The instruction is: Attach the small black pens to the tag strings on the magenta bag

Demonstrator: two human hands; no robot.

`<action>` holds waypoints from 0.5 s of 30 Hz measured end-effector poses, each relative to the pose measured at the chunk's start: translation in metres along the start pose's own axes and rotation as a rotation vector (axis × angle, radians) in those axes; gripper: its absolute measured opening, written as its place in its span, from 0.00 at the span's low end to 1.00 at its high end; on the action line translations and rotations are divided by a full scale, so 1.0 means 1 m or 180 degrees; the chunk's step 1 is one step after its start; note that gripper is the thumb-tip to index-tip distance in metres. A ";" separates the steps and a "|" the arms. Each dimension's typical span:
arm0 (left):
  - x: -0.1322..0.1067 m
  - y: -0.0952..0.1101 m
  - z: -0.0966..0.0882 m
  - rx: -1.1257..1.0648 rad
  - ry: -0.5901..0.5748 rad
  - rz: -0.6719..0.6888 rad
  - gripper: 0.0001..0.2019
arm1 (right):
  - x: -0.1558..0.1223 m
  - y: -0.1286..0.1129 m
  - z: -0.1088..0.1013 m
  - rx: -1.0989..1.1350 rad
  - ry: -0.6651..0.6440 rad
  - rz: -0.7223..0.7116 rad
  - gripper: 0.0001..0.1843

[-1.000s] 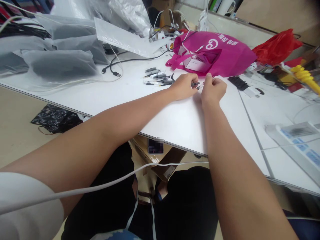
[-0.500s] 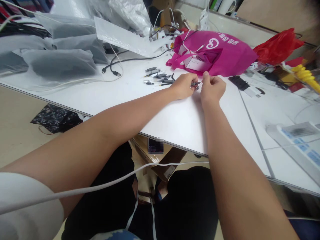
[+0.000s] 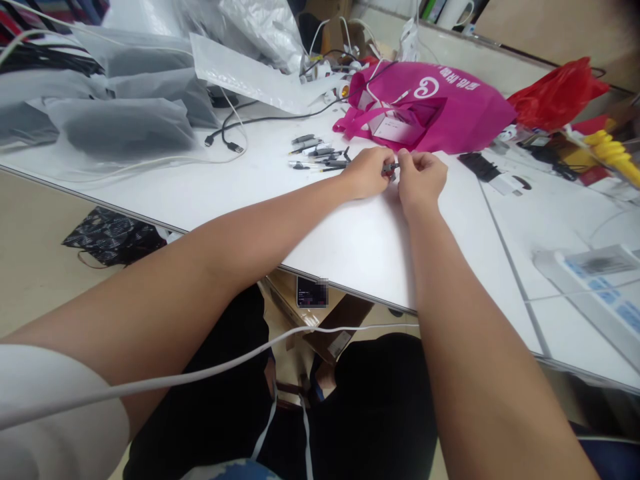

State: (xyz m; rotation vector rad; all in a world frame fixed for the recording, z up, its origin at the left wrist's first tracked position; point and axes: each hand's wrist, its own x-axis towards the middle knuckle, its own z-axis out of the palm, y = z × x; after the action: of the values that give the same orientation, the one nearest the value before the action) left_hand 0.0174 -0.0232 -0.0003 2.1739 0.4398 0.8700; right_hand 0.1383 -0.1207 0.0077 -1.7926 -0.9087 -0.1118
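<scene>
My left hand [image 3: 367, 172] and my right hand [image 3: 421, 179] meet over the white table [image 3: 350, 233], fingers pinched together. Between them they hold a small dark pen part [image 3: 391, 168]; its exact shape is mostly hidden by the fingers. Just left of my left hand lies a loose pile of pens and pen parts [image 3: 317, 155]. A magenta cloth bag [image 3: 430, 107] lies right behind both hands.
Grey plastic mailers [image 3: 120, 120] are stacked at the back left, with black USB cables [image 3: 225, 137] beside them. A red plastic bag [image 3: 553, 93] and clutter sit at the back right. A white power strip [image 3: 590, 287] lies near the right edge.
My right hand has moved left toward my left hand, closing the gap; the thin piece it held apart now meets the dark part in my left fingers.
</scene>
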 end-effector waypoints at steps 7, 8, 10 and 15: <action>0.000 0.000 -0.001 -0.0064 0.0034 -0.0051 0.18 | 0.000 -0.005 -0.001 0.0096 0.0011 0.0139 0.25; 0.000 0.001 -0.001 -0.0068 0.0059 -0.0054 0.17 | 0.000 -0.006 -0.001 0.0086 0.0019 0.0144 0.25; 0.000 0.001 -0.002 -0.0047 0.0079 -0.0075 0.17 | 0.001 -0.005 -0.001 0.0061 0.0058 0.0149 0.25; -0.003 0.009 -0.008 0.0186 0.0027 -0.0267 0.13 | 0.004 0.001 -0.002 0.0218 0.0233 0.0298 0.21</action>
State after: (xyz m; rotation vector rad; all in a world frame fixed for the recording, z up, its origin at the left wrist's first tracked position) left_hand 0.0098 -0.0268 0.0086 2.1888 0.5629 0.8298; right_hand 0.1425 -0.1199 0.0095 -1.7529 -0.7666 -0.0850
